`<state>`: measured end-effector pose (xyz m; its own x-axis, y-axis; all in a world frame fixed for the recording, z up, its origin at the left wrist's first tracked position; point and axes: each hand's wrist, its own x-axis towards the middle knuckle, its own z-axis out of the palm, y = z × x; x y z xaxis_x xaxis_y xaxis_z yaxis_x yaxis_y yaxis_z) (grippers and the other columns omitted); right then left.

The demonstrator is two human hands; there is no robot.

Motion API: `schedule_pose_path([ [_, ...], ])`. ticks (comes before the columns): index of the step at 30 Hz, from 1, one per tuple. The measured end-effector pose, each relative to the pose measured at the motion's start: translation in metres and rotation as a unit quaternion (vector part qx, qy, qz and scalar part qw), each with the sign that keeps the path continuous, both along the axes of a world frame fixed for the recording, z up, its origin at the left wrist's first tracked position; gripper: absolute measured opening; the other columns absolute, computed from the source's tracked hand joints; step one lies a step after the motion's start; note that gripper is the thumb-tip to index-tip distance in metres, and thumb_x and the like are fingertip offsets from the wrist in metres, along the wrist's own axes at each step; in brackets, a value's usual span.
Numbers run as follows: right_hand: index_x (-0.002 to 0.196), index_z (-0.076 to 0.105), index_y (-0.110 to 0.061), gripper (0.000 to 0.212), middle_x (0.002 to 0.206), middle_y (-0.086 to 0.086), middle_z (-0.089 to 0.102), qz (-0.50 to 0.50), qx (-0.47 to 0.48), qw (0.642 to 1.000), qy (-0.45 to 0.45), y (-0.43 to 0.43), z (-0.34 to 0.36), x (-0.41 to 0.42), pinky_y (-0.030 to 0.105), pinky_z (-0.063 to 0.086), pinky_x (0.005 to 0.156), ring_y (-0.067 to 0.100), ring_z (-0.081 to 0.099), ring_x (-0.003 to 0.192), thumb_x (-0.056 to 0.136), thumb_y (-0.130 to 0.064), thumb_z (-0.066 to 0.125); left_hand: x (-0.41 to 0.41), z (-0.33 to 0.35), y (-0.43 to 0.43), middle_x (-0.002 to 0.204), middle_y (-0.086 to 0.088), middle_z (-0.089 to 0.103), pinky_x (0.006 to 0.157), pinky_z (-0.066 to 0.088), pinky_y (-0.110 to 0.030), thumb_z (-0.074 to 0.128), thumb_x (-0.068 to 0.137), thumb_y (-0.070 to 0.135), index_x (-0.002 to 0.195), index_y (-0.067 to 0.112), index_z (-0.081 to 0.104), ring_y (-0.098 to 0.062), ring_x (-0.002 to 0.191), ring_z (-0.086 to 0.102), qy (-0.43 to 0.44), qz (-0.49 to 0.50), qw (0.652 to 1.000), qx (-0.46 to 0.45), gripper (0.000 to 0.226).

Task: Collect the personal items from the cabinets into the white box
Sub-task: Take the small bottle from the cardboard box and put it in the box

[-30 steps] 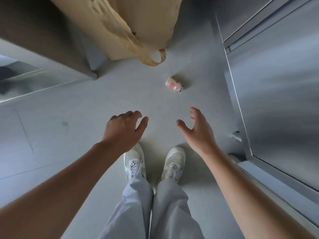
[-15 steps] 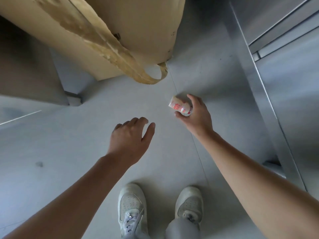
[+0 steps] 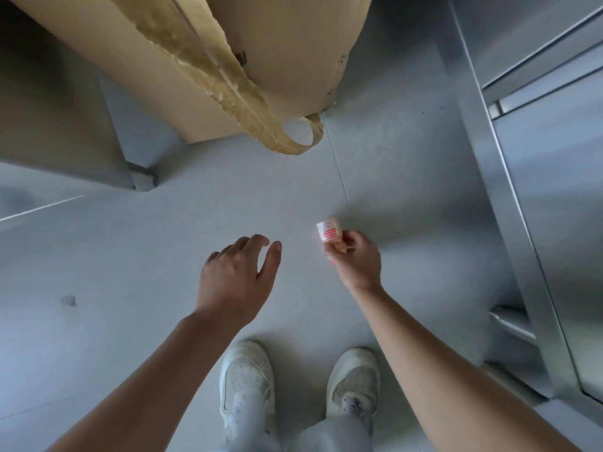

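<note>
Small bottle (image 3: 329, 232) now lifted off floor (image 3: 163, 256), right hand (image 3: 355, 261) fingers pinching it; left hand (image 3: 236, 278) fingers loosely spread, empty.

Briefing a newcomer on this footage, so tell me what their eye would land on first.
The small white bottle with red print stands out, pinched in the right hand over the grey floor at centre right. Beside it the left hand hangs open and empty. At the top, a tan cardboard box trails a loop of peeling tape.

Matt grey floor (image 3: 182, 243), brushed metal cabinet (image 3: 554, 197), torn cardboard box (image 3: 287, 50), glossy plastic bottle (image 3: 329, 231)
</note>
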<state>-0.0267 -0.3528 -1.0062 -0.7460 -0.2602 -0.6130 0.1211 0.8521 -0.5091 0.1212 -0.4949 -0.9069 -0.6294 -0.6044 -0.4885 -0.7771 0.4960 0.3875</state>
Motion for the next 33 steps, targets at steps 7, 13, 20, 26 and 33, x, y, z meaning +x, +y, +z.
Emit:
schedule_pose_path([
  [7,0.088,0.073,-0.023,0.013,0.072,-0.018,0.072,-0.075,-0.039,0.995,-0.061,0.019,0.054,0.045,0.03,0.053,0.075,0.0,0.068,0.073,0.078,-0.031,0.076,0.02,0.036,0.016,0.095,0.004,0.072,0.074,0.045,-0.034,0.028,0.095,0.053,0.104,0.021,0.064,-0.024,0.085,0.067,-0.014,-0.022,1.0,0.011,0.049],
  [13,0.103,0.07,-0.025,0.025,0.088,-0.012,0.073,-0.03,-0.141,0.99,-0.006,0.002,0.136,0.04,0.04,0.06,0.079,0.007,0.071,0.083,0.078,-0.029,0.075,0.021,0.088,0.008,0.097,0.005,0.072,0.075,0.047,-0.033,0.02,0.093,0.058,0.103,0.022,0.065,-0.021,0.084,0.069,0.001,-0.03,1.0,0.002,0.058],
  [20,0.111,0.069,-0.02,0.031,0.095,-0.01,0.073,-0.014,-0.21,0.975,0.075,-0.029,0.266,0.009,0.038,0.059,0.078,0.012,0.069,0.086,0.081,-0.019,0.077,-0.002,0.192,-0.016,0.1,0.005,0.072,0.075,0.049,-0.035,0.02,0.092,0.059,0.103,0.023,0.065,-0.023,0.086,0.069,0.042,-0.013,0.998,-0.045,0.059],
  [26,0.113,0.069,-0.015,0.032,0.093,-0.007,0.072,-0.031,-0.265,0.957,0.117,-0.039,0.391,-0.005,0.033,0.058,0.078,0.013,0.068,0.085,0.082,-0.015,0.078,-0.023,0.313,-0.019,0.105,0.002,0.072,0.078,0.049,-0.036,0.022,0.093,0.055,0.106,0.021,0.066,-0.025,0.091,0.068,0.089,-0.018,0.993,-0.073,0.057],
  [33,0.115,0.069,-0.014,0.035,0.099,-0.004,0.074,-0.092,-0.328,0.933,0.118,-0.02,0.544,0.003,0.033,0.06,0.078,0.015,0.07,0.088,0.081,-0.012,0.078,-0.025,0.476,0.0,0.095,-0.002,0.069,0.072,0.049,-0.038,0.028,0.095,0.048,0.103,0.018,0.064,-0.031,0.084,0.062,0.143,-0.053,0.983,-0.103,0.047],
])
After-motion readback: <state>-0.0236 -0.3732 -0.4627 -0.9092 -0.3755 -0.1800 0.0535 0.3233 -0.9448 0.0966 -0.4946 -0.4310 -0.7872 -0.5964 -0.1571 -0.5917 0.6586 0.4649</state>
